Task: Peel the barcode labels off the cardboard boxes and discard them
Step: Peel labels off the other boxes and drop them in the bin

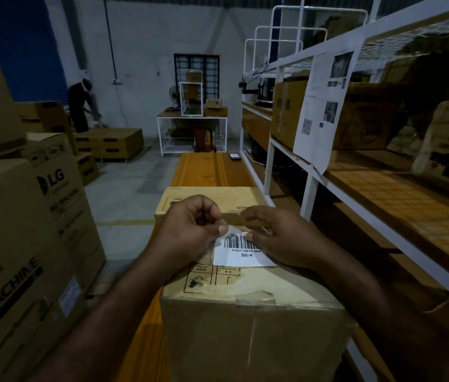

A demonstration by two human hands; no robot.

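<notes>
Head view: cardboard box on the bench's near end, second box touching behind.
Barcode label: on the near box's top, upper-left corner lifted.
Left hand: fingers pinch that lifted corner.
Right hand: thumb presses the label's right side, other digits loosely extended.

The barcode label on the near cardboard box reads "KS9118816-004" and "50/4". The large carton at left shows "LG" and "MACHINE" (smaller print too blurred).
</notes>
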